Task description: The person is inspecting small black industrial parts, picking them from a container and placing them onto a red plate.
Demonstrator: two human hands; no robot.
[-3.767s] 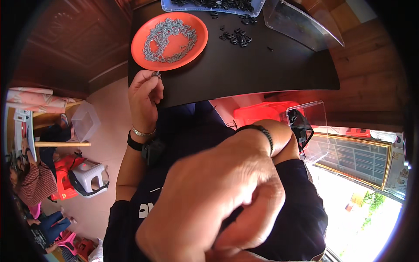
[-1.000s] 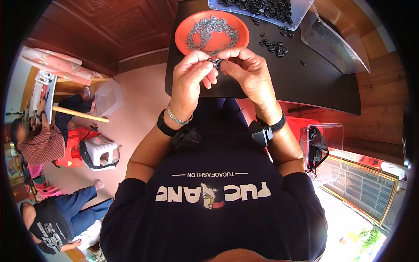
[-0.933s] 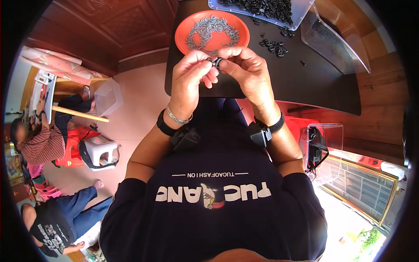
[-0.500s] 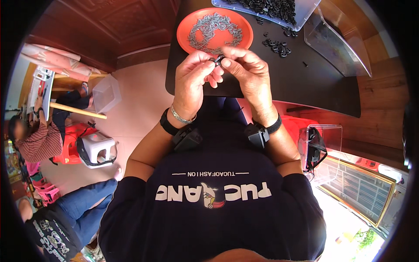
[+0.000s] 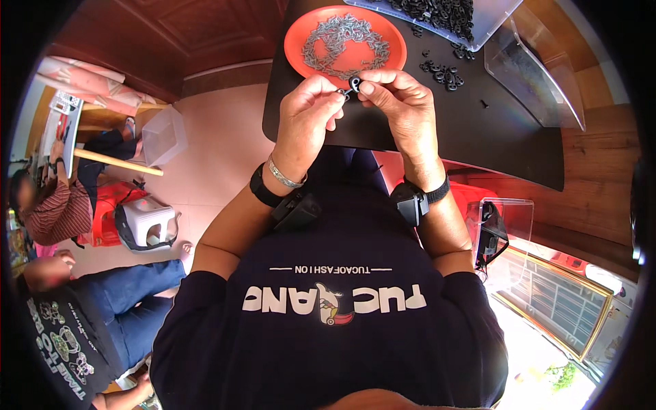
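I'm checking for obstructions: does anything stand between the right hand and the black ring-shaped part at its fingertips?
Nothing visible does: the right hand pinches the black ring-shaped part directly. The left hand, pinching a small dark piece, is close beside it, and the orange plate lies beyond them.

Table (image 5: 502, 147): open strip along near right edge; obstacles beyond: orange plate (image 5: 296, 51), black-parts pile (image 5: 447, 76), clear plastic panel (image 5: 533, 78).
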